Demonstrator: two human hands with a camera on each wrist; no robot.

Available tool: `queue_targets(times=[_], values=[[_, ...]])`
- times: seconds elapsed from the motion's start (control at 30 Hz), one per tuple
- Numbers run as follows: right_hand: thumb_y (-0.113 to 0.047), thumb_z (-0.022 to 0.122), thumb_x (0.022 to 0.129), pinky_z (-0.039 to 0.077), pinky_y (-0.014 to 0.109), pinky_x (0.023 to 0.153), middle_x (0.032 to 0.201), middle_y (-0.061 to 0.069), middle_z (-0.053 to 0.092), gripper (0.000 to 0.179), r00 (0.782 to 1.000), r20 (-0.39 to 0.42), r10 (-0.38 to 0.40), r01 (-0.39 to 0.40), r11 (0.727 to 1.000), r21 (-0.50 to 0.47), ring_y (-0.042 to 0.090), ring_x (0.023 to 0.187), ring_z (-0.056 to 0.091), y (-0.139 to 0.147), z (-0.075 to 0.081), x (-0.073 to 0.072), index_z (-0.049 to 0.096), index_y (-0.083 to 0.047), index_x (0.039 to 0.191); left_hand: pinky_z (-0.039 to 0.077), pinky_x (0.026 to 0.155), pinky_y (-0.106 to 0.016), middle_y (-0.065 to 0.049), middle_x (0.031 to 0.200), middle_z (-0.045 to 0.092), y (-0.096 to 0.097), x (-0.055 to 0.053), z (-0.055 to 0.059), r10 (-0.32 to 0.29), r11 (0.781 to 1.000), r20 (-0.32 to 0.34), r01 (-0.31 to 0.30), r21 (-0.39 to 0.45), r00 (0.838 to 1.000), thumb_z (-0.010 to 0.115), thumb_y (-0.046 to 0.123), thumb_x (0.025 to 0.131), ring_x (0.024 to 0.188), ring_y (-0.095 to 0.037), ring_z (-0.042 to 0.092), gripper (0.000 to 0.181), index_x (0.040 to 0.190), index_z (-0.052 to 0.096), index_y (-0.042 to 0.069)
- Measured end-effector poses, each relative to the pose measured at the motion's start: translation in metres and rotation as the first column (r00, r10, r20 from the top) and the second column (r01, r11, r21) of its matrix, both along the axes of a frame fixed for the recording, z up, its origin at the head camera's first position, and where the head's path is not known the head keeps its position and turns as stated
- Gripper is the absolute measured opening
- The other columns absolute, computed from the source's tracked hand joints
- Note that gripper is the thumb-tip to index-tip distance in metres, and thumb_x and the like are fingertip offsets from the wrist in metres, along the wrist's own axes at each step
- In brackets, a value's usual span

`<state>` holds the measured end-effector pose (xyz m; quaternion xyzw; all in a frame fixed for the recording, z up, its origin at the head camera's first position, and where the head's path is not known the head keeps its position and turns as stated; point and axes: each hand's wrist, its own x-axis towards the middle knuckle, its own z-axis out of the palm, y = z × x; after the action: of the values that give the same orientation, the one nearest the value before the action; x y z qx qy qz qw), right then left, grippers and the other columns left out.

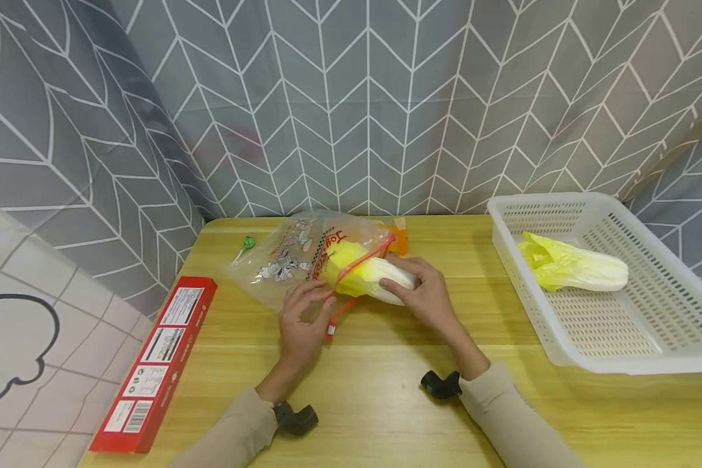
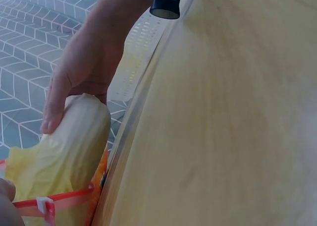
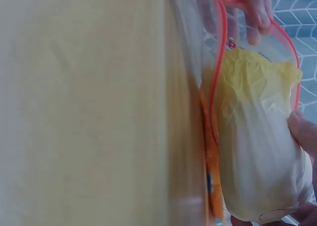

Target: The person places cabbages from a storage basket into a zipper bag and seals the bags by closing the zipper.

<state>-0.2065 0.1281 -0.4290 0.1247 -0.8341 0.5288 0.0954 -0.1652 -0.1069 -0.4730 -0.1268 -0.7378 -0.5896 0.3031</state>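
The right hand [image 1: 426,291] curls its fingers round the white end of a cabbage [image 1: 380,276], whose leafy end lies inside a plastic bag [image 1: 281,257] on the tabletop [image 1: 374,390]. The left hand [image 1: 304,325], fingers bent, pinches the bag's red rim [image 3: 223,28].

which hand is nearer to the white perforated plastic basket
Right. The right hand grips a yellow-and-white leafy cabbage, left of the basket; the left hand is farther left, at the mouth of the red-edged clear plastic bag.

A white-based cabbage [image 1: 377,276] points its yellow leaves left into the open, clear bag [image 1: 295,253] (printed, red-zippered).
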Motion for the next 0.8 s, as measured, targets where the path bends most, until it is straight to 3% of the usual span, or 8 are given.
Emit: queue_targets(times=[0.23, 0.37, 0.5, 0.67, 0.8], values=[[-0.022, 0.084, 0.084, 0.051, 0.036, 0.095, 0.124, 0.008, 0.070, 0.049, 0.995, 0.076, 0.067, -0.070, 0.997, 0.040, 0.025, 0.113, 0.063, 0.002, -0.008, -0.002, 0.070, -0.016, 0.131, 0.038, 0.110, -0.035, -0.008, 0.117, 0.072, -0.002, 0.001, 0.000, 0.006, 0.999, 0.100, -0.009, 0.034, 0.995, 0.077, 0.005, 0.088, 0.118, -0.021, 0.059, 0.007, 0.095, 0.077, 0.006], [-0.022, 0.082, 0.086, 0.051, 0.037, 0.092, 0.137, 0.007, 0.065, 0.056, 0.979, 0.130, 0.160, -0.171, 0.982, 0.077, 0.026, 0.116, 0.060, 0.011, -0.008, -0.004, 0.064, -0.019, 0.139, 0.040, 0.109, -0.032, -0.008, 0.114, 0.072, -0.003, 0.001, -0.001, 0.011, 0.999, 0.109, -0.014, 0.034, 0.994, 0.078, 0.007, 0.088, 0.115, -0.019, 0.058, 0.008, 0.095, 0.077, 0.006], [-0.022, 0.082, 0.087, 0.052, 0.035, 0.090, 0.147, 0.009, 0.057, 0.064, 0.959, 0.131, 0.250, -0.266, 0.957, 0.119, 0.027, 0.119, 0.058, 0.022, -0.005, -0.007, 0.057, -0.020, 0.146, 0.040, 0.108, -0.029, -0.008, 0.112, 0.072, -0.003, 0.001, -0.001, 0.024, 0.999, 0.102, -0.027, 0.031, 0.994, 0.077, 0.007, 0.088, 0.113, -0.017, 0.058, 0.008, 0.096, 0.077, 0.005], [-0.019, 0.084, 0.084, 0.056, 0.027, 0.082, 0.133, 0.011, 0.065, 0.064, 0.957, 0.120, 0.265, -0.278, 0.955, 0.104, 0.024, 0.104, 0.059, 0.028, -0.004, -0.008, 0.060, -0.017, 0.143, 0.041, 0.107, -0.026, -0.010, 0.110, 0.071, -0.003, 0.000, -0.002, 0.043, 0.999, 0.085, -0.045, 0.025, 0.995, 0.077, 0.007, 0.088, 0.113, -0.017, 0.058, 0.008, 0.096, 0.077, 0.004], [-0.019, 0.084, 0.084, 0.057, 0.022, 0.080, 0.132, 0.010, 0.067, 0.058, 0.963, 0.098, 0.250, -0.256, 0.965, 0.058, 0.022, 0.103, 0.060, 0.026, -0.005, -0.009, 0.064, -0.017, 0.139, 0.041, 0.105, -0.025, -0.009, 0.109, 0.070, -0.002, 0.000, -0.002, 0.048, 0.998, 0.072, -0.050, 0.028, 0.996, 0.077, 0.006, 0.089, 0.113, -0.018, 0.057, 0.008, 0.096, 0.077, 0.005]])
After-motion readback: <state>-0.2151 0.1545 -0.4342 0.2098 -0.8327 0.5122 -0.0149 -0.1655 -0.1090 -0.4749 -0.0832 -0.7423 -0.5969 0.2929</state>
